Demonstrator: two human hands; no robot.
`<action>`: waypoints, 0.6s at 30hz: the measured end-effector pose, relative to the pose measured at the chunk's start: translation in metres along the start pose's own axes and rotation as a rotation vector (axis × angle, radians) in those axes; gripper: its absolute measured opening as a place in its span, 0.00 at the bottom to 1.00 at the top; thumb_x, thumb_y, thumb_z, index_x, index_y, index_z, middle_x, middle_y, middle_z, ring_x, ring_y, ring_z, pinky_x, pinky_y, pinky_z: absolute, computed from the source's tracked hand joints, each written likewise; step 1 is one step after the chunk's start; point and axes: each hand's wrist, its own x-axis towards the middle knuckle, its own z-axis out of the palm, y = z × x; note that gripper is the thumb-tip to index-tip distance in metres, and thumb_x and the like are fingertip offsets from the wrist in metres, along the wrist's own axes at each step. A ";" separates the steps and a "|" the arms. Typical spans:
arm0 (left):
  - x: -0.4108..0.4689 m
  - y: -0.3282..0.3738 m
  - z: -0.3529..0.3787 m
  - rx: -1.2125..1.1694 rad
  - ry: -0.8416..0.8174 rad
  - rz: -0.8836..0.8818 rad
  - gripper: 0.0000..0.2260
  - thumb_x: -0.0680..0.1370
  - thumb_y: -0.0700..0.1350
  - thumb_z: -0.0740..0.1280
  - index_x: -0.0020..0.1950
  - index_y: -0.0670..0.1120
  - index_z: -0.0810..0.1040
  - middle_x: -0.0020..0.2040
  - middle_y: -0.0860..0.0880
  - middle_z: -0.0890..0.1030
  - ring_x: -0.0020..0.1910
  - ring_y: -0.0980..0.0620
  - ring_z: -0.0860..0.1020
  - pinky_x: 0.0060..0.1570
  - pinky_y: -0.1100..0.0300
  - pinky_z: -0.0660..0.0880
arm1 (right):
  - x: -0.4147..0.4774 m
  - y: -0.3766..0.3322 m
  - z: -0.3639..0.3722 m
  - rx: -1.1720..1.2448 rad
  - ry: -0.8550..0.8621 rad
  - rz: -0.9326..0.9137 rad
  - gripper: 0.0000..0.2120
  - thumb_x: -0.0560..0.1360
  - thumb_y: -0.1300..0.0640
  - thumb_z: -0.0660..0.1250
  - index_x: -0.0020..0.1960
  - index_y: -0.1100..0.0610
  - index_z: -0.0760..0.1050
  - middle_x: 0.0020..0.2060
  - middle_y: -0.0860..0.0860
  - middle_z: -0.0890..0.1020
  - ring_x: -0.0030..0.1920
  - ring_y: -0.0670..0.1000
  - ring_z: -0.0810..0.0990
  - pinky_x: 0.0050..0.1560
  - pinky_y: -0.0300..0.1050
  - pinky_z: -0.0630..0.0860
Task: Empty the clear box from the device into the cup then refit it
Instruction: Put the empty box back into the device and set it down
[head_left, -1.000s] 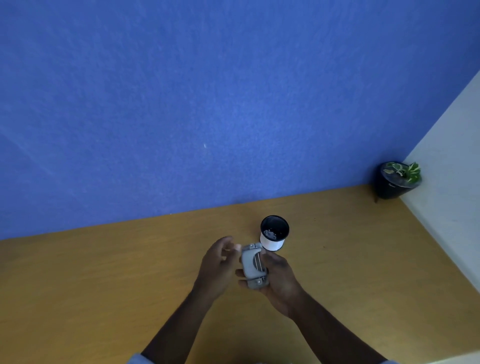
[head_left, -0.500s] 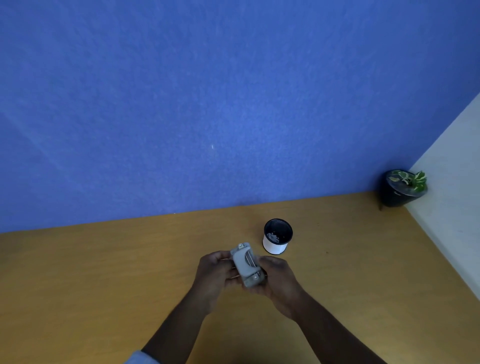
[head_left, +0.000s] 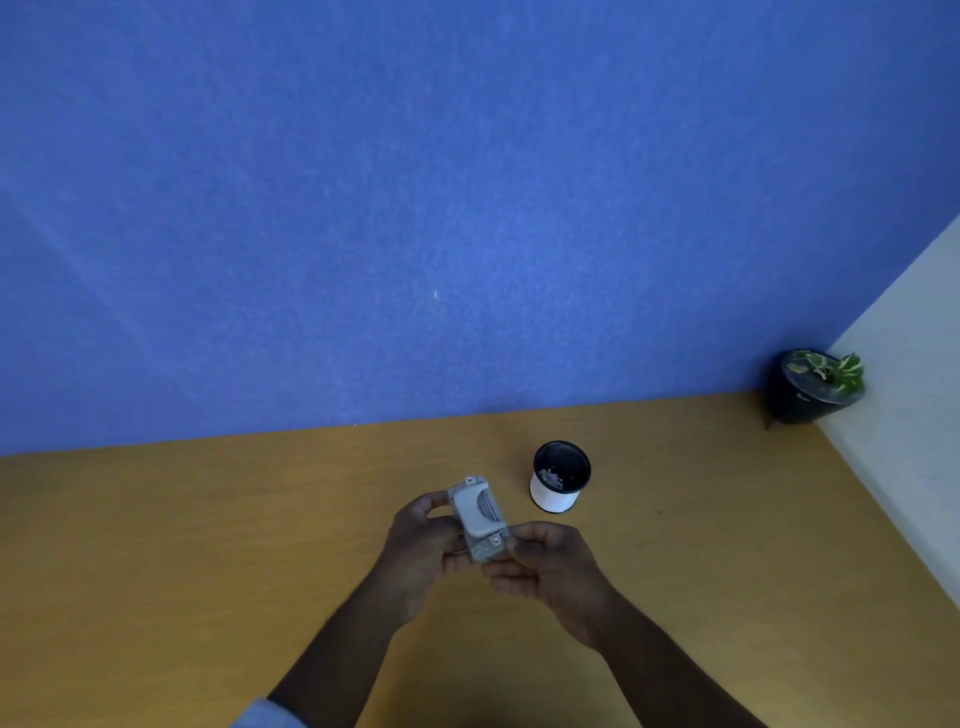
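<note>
Grey device (head_left: 480, 519) now clamped in both hands, left hand (head_left: 423, 545) closed back on it after letting go 1 s ago, right hand (head_left: 550, 569) gripping its near end; cup (head_left: 560, 477) far right holds bits, so refit looks nearly done; box not discernible.

Grey device (head_left: 479, 517) — beside white cup (head_left: 558, 478)

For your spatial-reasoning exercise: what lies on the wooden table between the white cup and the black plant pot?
Nothing: in the head view, only bare wooden table separates the white cup from the black plant pot.
</note>
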 end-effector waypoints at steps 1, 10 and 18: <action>-0.001 -0.001 0.000 0.006 -0.018 0.003 0.18 0.80 0.33 0.72 0.68 0.44 0.77 0.56 0.36 0.90 0.56 0.36 0.89 0.60 0.38 0.85 | 0.000 0.001 -0.001 -0.006 0.003 0.000 0.10 0.84 0.61 0.66 0.60 0.64 0.83 0.52 0.61 0.90 0.54 0.61 0.90 0.54 0.54 0.87; 0.000 -0.006 -0.003 0.040 0.020 0.039 0.22 0.77 0.28 0.73 0.69 0.43 0.78 0.52 0.34 0.89 0.52 0.33 0.89 0.55 0.35 0.86 | 0.002 0.005 -0.001 -0.045 0.038 0.021 0.08 0.82 0.61 0.69 0.56 0.63 0.85 0.47 0.61 0.90 0.45 0.57 0.89 0.49 0.51 0.87; -0.006 -0.008 -0.003 0.074 -0.072 0.001 0.18 0.79 0.32 0.73 0.66 0.46 0.84 0.55 0.31 0.88 0.55 0.33 0.88 0.56 0.38 0.87 | 0.001 0.007 -0.001 -0.021 0.053 0.084 0.12 0.85 0.60 0.63 0.56 0.63 0.84 0.42 0.56 0.87 0.39 0.53 0.83 0.42 0.49 0.83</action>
